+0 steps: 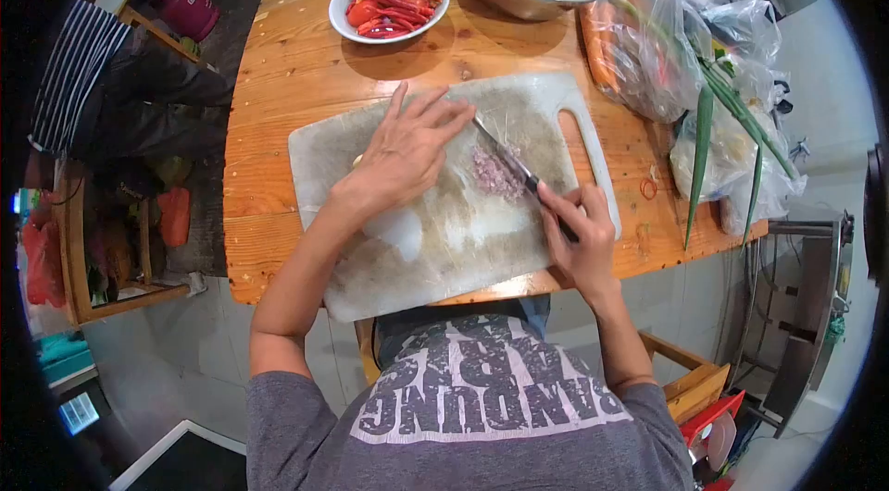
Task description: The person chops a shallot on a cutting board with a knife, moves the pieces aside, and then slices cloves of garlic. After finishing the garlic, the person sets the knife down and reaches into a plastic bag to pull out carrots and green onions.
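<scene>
My right hand (583, 224) is wrapped around the dark handle of a knife (505, 150), whose blade points away and to the left. Beneath and beside the blade lies a small heap of finely chopped purple-white onion or shallot (494, 178). My left hand (406, 150) is over the cutting board (435, 255) with its fingers apart, the fingertips close to the knife's tip. Just left of that hand, a small pale piece (357, 161) shows partly behind it. The board is worn and stained, with a handle slot on its right side.
On the wooden table (278, 56), a white bowl (337, 21) holds red chillies and tomatoes. A steel bowl (519, 2) of cut greens stands beside it. Plastic bags (662, 37) with carrots and green onions (732, 111) fill the right side. A person's legs (148, 102) show at left.
</scene>
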Tool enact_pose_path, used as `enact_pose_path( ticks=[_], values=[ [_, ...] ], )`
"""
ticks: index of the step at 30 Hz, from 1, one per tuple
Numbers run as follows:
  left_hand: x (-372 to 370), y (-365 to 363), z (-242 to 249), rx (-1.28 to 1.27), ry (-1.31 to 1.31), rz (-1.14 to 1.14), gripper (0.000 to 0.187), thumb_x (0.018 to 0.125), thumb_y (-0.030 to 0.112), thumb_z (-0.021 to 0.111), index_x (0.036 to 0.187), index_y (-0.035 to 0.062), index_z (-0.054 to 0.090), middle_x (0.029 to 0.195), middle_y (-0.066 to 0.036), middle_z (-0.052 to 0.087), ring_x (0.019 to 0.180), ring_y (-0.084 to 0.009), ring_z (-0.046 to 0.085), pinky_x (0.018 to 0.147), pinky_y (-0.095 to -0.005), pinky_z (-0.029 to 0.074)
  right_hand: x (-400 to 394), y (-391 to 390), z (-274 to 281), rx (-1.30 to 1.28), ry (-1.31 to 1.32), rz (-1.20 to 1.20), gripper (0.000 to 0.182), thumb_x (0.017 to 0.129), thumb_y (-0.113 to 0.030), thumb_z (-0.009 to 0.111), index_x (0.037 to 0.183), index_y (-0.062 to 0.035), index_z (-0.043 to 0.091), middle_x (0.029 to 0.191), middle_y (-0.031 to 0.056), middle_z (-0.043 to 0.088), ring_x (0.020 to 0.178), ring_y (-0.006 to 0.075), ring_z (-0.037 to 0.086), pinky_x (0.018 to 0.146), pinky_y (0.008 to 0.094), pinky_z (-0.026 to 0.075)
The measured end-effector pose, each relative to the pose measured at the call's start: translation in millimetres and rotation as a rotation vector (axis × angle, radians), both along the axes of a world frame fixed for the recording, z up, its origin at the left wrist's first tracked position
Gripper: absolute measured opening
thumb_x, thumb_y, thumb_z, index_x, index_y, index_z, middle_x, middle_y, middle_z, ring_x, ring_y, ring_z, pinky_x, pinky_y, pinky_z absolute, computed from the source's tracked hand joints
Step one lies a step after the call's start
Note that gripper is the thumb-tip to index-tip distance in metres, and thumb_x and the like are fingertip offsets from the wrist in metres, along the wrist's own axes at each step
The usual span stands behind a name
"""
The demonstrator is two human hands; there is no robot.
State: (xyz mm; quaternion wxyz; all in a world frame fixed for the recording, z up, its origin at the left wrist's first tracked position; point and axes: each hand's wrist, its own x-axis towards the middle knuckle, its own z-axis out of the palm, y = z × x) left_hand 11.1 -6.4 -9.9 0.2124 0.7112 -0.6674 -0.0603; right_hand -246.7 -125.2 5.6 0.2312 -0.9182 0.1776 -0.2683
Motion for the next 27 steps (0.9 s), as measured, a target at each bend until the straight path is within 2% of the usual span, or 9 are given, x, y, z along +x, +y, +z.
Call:
enact_pose_path(
  ticks=[8,11,14,17,20,23,27],
  values=[
    [-4.6,1.4,2.2,0.068,0.006,-0.026,0.068,0.081,-0.003,0.05,0.148,0.008,0.048,0.143,-0.011,0.05,0.146,-0.0328,0.034,0.126,-0.0598,0.01,-6.7,-3.2,10.1,-0.047,-0.041,-0.009,0.043,0.075,0.006,0.076,0.117,-0.0038,0.074,0.08,0.0087,0.054,0.077,0.0245,0.052,0.069,0.0361,0.044],
    [-5.6,2.6,-0.3,0.003,0.017,-0.004,0.069,0.081,-0.002,0.051,0.148,0.0086,0.048,0.142,-0.01,0.051,0.146,-0.0329,0.034,0.125,-0.06,0.01,-3.9,-0.8,-6.1,0.041,-0.055,-0.031,0.041,0.076,0.006,0.076,0.115,-0.0039,0.075,0.08,0.0083,0.054,0.076,0.0243,0.052,0.068,0.0359,0.044],
    [-5.5,1.1,-1.2,0.043,0.004,-0.025,0.07,0.081,-0.002,0.05,0.15,0.0095,0.047,0.142,-0.01,0.05,0.146,-0.0333,0.034,0.125,-0.0603,0.01,-6.3,0.2,8.3,-0.019,-0.085,-0.005,0.041,0.076,0.006,0.075,0.116,-0.0039,0.075,0.079,0.0086,0.055,0.076,0.0244,0.052,0.068,0.0361,0.044],
    [-6.2,2.4,-0.4,0.002,0.006,-0.007,0.071,0.081,-0.002,0.051,0.151,0.0102,0.045,0.143,-0.01,0.05,0.146,-0.0335,0.034,0.125,-0.0604,0.011,-5.2,-2.1,-4.6,0.055,-0.03,-0.043,0.041,0.077,0.006,0.075,0.116,-0.0042,0.074,0.08,0.0089,0.055,0.077,0.0245,0.052,0.068,0.0363,0.044],
    [-6.0,1.3,1.8,0.074,-0.021,-0.037,0.073,0.081,-0.002,0.053,0.152,0.0102,0.044,0.145,-0.01,0.048,0.146,-0.0337,0.034,0.125,-0.0608,0.012,-6.9,-2.3,15.9,0.005,-0.036,-0.005,0.041,0.077,0.005,0.075,0.117,-0.0047,0.074,0.081,0.0091,0.055,0.077,0.0246,0.052,0.068,0.0368,0.045],
    [-8.1,-1.1,2.1,-0.015,0.0,-0.011,0.073,0.081,-0.002,0.054,0.152,0.01,0.044,0.145,-0.01,0.048,0.147,-0.0334,0.033,0.125,-0.0611,0.012,-4.2,-13.4,23.4,-0.029,-0.012,-0.027,0.041,0.077,0.005,0.076,0.117,-0.0046,0.074,0.081,0.0092,0.055,0.078,0.0249,0.052,0.069,0.0367,0.044],
    [-7.5,-3.2,-6.3,0.024,0.032,-0.004,0.071,0.082,-0.001,0.052,0.152,0.0098,0.044,0.147,-0.009,0.047,0.147,-0.0333,0.032,0.125,-0.0608,0.011,-3.0,-5.8,-1.0,-0.001,-0.018,-0.015,0.041,0.076,0.005,0.077,0.116,-0.0028,0.074,0.081,0.0097,0.054,0.078,0.0254,0.053,0.068,0.036,0.044]
  ],
)
